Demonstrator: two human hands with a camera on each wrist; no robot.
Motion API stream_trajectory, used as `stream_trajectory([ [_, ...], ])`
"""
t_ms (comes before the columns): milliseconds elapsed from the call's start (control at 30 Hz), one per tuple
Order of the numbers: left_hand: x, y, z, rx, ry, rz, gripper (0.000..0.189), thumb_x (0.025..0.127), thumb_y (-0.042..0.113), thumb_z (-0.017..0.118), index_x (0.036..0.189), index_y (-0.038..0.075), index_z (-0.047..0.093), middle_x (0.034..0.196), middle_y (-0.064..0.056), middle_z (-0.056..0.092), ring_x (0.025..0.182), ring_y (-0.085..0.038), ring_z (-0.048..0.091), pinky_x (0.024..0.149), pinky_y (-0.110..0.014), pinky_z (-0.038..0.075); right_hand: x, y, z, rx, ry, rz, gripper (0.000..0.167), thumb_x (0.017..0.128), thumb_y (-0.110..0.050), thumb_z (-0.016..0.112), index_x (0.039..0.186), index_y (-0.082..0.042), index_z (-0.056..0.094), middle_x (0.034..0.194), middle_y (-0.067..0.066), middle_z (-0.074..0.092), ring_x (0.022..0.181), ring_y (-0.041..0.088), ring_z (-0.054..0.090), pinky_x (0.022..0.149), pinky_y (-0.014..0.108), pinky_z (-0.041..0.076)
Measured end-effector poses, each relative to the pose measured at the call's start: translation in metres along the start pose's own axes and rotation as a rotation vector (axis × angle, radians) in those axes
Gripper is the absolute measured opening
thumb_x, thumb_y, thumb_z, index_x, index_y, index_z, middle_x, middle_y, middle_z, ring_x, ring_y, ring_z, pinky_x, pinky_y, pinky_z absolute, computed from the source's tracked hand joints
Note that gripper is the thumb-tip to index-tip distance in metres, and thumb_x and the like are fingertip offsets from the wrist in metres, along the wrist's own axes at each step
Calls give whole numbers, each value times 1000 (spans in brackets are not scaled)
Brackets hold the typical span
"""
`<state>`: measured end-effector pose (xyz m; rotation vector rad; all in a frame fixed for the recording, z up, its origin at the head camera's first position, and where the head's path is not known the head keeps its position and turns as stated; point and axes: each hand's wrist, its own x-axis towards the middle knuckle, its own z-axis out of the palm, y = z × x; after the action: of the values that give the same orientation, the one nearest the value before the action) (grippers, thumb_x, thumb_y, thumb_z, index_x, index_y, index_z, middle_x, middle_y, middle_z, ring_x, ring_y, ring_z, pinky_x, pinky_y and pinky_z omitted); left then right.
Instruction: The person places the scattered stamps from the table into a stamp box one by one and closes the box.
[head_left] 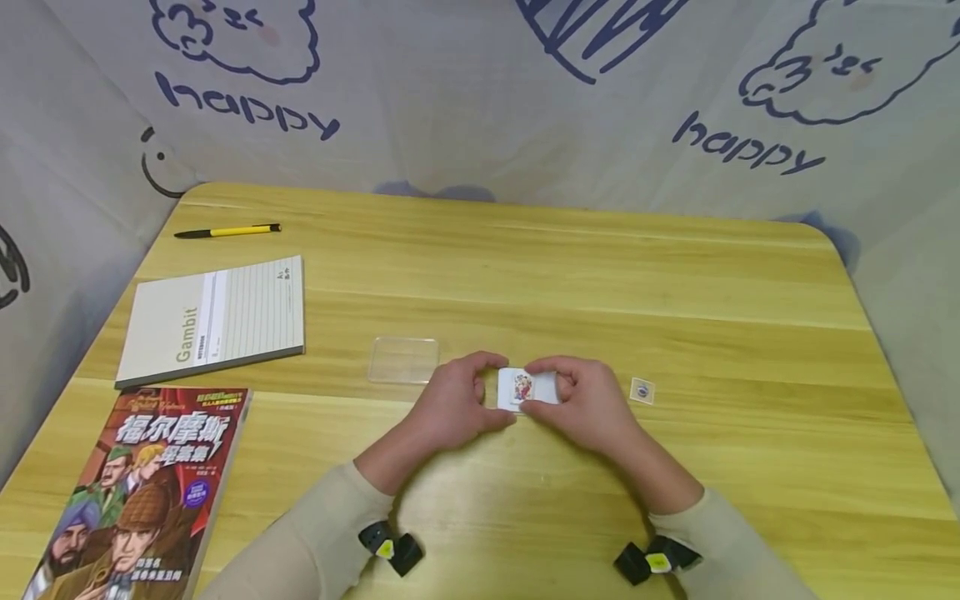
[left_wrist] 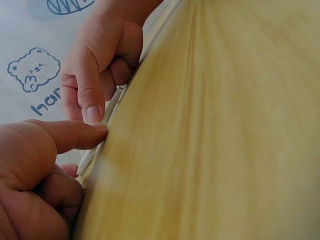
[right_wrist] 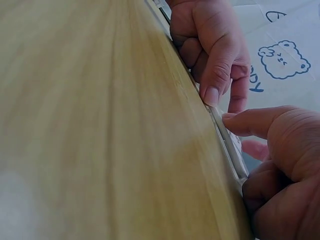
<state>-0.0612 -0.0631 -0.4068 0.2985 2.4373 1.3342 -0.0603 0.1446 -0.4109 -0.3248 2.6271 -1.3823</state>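
Observation:
My left hand [head_left: 459, 402] holds the left end of a flat, white-topped box [head_left: 543, 388] with rounded corners, thumb on the near side and forefinger on the far side. From the right, my right hand [head_left: 592, 402] pinches a small playing card [head_left: 522, 387] with a colourful figure, finger and thumb at its far and near edges, over the box. The box's right part is half hidden by that hand. Side on in the right wrist view, the box [right_wrist: 227, 142] shows a clear lower rim lying low at the tabletop, with both thumbs along it.
A clear plastic lid [head_left: 403, 360] lies left of my hands, and a tiny square card [head_left: 642, 390] to their right. Along the table's left side are a notebook [head_left: 247, 308], a comic-style book [head_left: 150, 500] and a yellow pen [head_left: 228, 232]. A printed cloth [head_left: 465, 108] hangs behind.

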Motion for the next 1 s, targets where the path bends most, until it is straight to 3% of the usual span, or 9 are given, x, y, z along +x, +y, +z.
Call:
stream_trajectory([
  [200,0,0,-1,-3,-2,4,64,75,12,89,131,3,59,61,2,46,51,-9,39,47,-25,32,2,0,1,7,-27,-17,38,74,-16,90,109,-9,76,78,1,65,72,16,58,58,30,49],
  [667,-2,0,0,8,-6,3,64,76,13,88,132,3,59,60,2,45,50,-9,38,46,-25,31,-2,-2,-2,40,-19,7,46,72,-16,91,114,-8,75,103,6,71,78,18,61,63,32,52],
  [767,-2,-1,1,-2,-7,1,65,76,12,88,132,3,58,60,2,45,49,-9,37,45,-25,30,-6,-2,-5,49,1,11,46,72,-15,91,115,-8,74,81,1,66,67,13,54,57,27,47],
  [867,-2,-1,1,-6,-2,2,65,75,11,89,132,3,59,60,2,44,50,-9,38,46,-25,31,-10,-2,-10,54,18,23,46,73,-14,90,116,-9,74,58,-6,45,52,10,37,48,23,34],
  [933,-2,-1,1,-5,0,1,65,74,11,89,131,3,59,60,2,45,51,-9,38,46,-25,31,-13,-1,-14,60,29,31,45,74,-12,90,116,-9,73,54,-5,30,49,10,26,47,24,28],
  [1000,-2,-1,1,0,3,1,65,74,11,89,131,3,59,61,2,45,51,-9,39,47,-25,32,-15,1,-19,66,46,29,45,74,-10,89,116,-8,73,53,-6,29,49,10,26,48,25,29],
])
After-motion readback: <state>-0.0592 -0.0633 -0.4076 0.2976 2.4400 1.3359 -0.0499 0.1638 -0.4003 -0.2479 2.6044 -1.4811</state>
